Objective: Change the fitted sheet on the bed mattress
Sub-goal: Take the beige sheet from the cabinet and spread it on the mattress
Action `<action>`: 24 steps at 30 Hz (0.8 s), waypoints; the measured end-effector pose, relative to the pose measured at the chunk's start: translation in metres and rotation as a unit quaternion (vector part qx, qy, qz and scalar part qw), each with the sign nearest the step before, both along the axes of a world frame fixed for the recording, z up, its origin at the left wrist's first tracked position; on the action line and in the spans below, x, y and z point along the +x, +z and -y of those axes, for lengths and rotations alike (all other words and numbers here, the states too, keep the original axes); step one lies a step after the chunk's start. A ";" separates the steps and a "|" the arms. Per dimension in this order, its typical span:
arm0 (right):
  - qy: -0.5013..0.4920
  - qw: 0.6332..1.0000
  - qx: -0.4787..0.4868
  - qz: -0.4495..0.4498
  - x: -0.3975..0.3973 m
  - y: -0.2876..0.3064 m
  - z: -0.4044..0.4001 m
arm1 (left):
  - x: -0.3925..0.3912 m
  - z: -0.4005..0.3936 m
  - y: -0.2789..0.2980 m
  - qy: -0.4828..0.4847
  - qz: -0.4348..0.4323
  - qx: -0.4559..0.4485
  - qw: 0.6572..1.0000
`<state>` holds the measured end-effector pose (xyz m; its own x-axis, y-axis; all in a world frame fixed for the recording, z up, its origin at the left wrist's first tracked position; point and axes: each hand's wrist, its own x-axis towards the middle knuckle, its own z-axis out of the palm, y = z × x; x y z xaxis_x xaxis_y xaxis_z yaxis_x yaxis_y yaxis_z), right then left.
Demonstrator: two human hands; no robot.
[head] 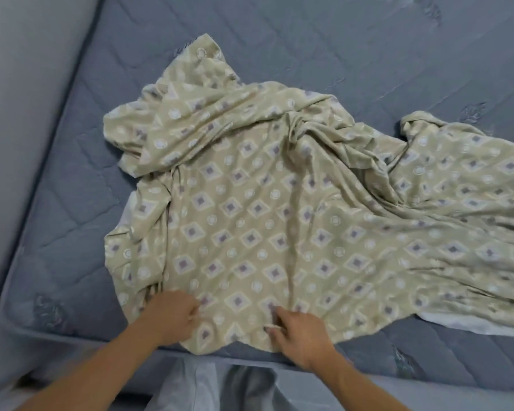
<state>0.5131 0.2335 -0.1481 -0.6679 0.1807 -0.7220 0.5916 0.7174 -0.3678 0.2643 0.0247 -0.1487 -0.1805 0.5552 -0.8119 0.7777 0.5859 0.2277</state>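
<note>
Sheet (279,221) in beige with a diamond print is lying crumpled on the bare blue mattress (309,48), spreading away from the fingers toward the far side and trailing off to their right; its near edge is bunching right under both hands. Left hand (172,315) is pinching a fold of that edge, fingers curled down on the cloth; right hand (300,330) is doing the same just beside it, its fingers (275,320) gathering fabric, though blur is hiding exactly how tightly they are closing. Mattress corner (27,318) is sitting well to the left of the fingers, uncovered; a pale wall or headboard (27,84) is rising beyond it.

Step in hand, as I judge it, is sorting out the new sheet; doing it well is meaning finding the elastic corner seam first, working the hands apart along the hem, then carrying that corner leftward over the mattress corner.
</note>
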 end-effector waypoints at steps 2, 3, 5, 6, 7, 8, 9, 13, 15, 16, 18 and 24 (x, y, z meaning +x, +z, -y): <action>-0.042 0.996 0.013 -0.077 -0.015 0.008 -0.014 | -0.001 -0.018 0.006 0.025 -0.033 0.045 0.998; -0.060 0.989 0.036 -0.129 -0.028 0.008 -0.025 | -0.004 -0.028 0.006 0.042 -0.064 0.115 0.990; -0.071 0.971 0.094 -0.208 -0.064 0.003 -0.052 | -0.018 -0.054 0.005 0.064 -0.126 0.266 0.954; -0.068 0.964 0.121 -0.228 -0.086 0.002 -0.067 | -0.028 -0.072 0.006 0.066 -0.155 0.321 0.932; -0.059 0.958 0.150 -0.236 -0.109 0.000 -0.083 | -0.041 -0.092 0.008 0.063 -0.180 0.349 0.918; -0.049 0.953 0.182 -0.238 -0.132 -0.001 -0.100 | -0.055 -0.115 0.012 0.058 -0.205 0.358 0.909; -0.045 0.946 0.210 -0.242 -0.156 0.000 -0.116 | -0.070 -0.138 0.015 0.055 -0.224 0.361 0.903; -0.056 0.902 0.280 -0.324 -0.253 0.010 -0.187 | -0.149 -0.222 0.018 0.054 -0.269 0.386 0.881; -0.070 0.880 0.310 -0.353 -0.296 0.010 -0.225 | -0.195 -0.260 0.017 0.065 -0.284 0.394 0.872; -0.085 0.877 0.317 -0.351 -0.314 0.007 -0.244 | -0.218 -0.277 0.014 0.074 -0.285 0.389 0.873; -0.114 0.894 0.315 -0.297 -0.343 -0.005 -0.281 | -0.261 -0.307 0.003 0.093 -0.264 0.353 0.893; -0.088 0.939 0.278 -0.183 -0.378 -0.077 -0.333 | -0.346 -0.349 -0.065 0.074 -0.180 0.250 0.949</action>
